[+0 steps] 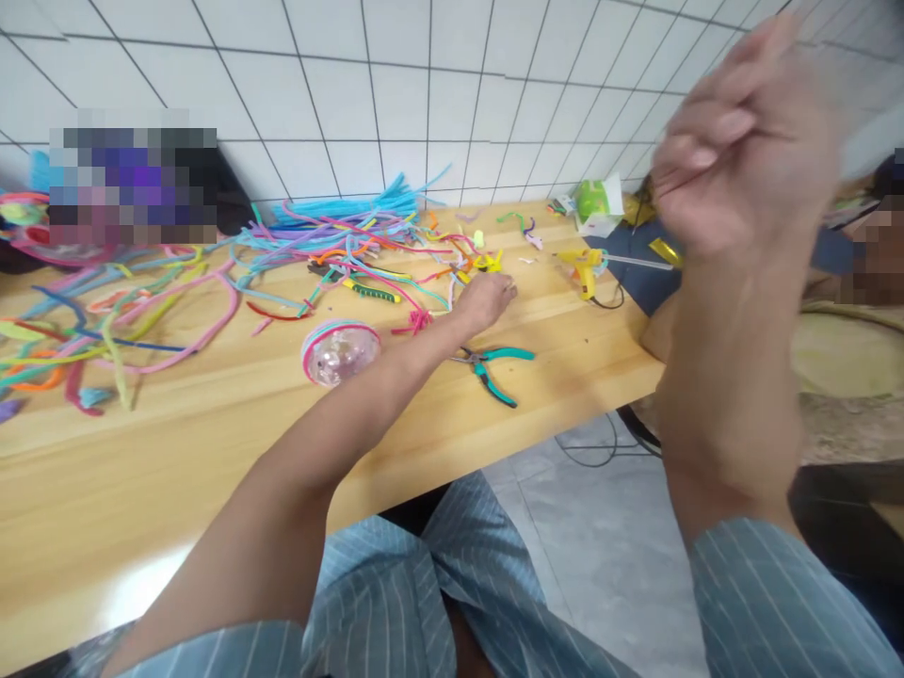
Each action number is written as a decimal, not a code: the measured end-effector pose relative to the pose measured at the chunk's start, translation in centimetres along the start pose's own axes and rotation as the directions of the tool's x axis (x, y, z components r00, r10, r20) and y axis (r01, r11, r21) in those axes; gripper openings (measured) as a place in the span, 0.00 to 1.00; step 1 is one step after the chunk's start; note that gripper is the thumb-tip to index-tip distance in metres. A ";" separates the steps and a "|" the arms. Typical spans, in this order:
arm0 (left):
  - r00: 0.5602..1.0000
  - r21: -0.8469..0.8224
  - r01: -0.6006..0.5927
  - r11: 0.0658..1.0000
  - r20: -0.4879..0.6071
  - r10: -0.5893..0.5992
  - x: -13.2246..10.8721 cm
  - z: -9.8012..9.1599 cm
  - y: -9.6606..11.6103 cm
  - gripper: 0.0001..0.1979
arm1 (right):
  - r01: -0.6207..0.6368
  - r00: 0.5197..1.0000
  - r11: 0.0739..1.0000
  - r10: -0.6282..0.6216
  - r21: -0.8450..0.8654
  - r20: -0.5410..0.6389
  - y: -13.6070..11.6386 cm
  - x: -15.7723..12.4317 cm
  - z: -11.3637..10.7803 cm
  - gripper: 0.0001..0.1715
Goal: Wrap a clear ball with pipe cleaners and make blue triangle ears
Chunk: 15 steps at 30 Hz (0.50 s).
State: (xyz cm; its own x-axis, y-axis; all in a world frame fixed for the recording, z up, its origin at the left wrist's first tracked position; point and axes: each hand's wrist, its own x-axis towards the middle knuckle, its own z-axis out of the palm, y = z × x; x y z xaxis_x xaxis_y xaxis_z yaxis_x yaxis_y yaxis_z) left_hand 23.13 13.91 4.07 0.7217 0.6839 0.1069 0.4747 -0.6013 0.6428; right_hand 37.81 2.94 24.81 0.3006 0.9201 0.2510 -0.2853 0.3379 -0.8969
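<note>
L hand (486, 299) nr yellow fuzzy pc (489, 262) on table (424, 443), grip can't tell; R hand (755, 151) raised, fingers curled, contents unclear. Pc prob. light, soft, bendy; pinch mid. Teal pliers (486, 375) nr L wrist, glue gun (588, 271) farther R.

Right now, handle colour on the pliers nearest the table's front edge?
Handles are teal with some black; head view shows it best.

The long, bare left forearm (374, 400) reaches diagonally forward, its small-looking left hand (486, 299) held low, back upward, fingers bent. The broad, bare right forearm (731, 367) stands nearly upright (much the nearer of the two), topped by a rounded right hand (752, 151) with curled fingers; blur leaves their tightness unclear.
</note>
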 end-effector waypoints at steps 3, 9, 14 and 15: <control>0.992 0.006 0.105 0.994 -0.067 -0.105 2.0 -1.7 -1.1 0.15 | 0.215 0.975 0.955 -0.199 -0.203 0.096 -2.3 -1.1 -2.5 0.18; 0.846 -0.115 0.286 0.951 -0.436 -0.307 5.4 -6.2 -3.9 0.30 | 0.208 0.977 0.958 -0.196 -0.196 0.079 -2.8 -3.1 -3.3 0.15; 0.891 -0.367 0.049 0.929 -0.404 -0.206 4.9 -6.3 0.6 0.33 | 0.052 0.997 0.998 -0.054 -0.029 -0.050 -1.3 -3.4 -1.2 0.20; 0.928 -0.454 0.022 0.890 -0.321 -0.187 4.3 -5.9 2.5 0.32 | 0.028 0.999 1.000 -0.028 0.002 -0.023 -0.6 -3.3 -1.0 0.18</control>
State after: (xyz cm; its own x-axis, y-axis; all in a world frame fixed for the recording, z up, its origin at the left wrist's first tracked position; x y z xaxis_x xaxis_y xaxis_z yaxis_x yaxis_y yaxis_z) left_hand 24.47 17.79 10.60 0.4192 0.8801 0.2227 0.2097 -0.3325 0.9195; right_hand 37.92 -0.46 24.14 0.3294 0.9054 0.2679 -0.2787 0.3643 -0.8886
